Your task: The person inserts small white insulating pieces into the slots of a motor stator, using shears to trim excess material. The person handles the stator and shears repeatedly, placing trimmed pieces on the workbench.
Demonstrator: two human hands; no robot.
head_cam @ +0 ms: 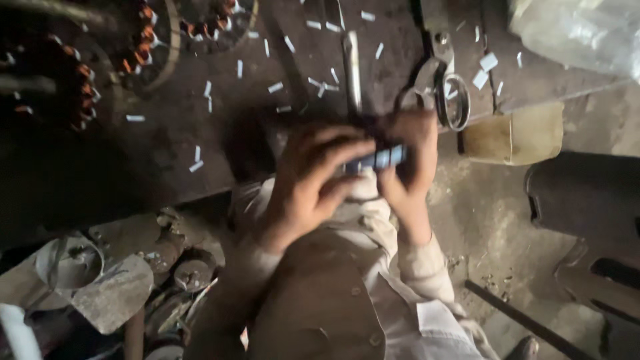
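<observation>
Head view: the left hand [310, 183] and the right hand [408, 160] are close together, both pinching one small pale-blue strip [381, 159] above the dark workbench [167, 153]; many cut white slips [275, 87], over twenty, already lie there, beside one pair of scissors [440, 90]; the work seems well advanced.

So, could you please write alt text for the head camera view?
Two bare hands, left hand and right hand, hold a small pale blue strip between them at the edge of a dark workbench. White paper scraps and scissors lie on the bench.
</observation>
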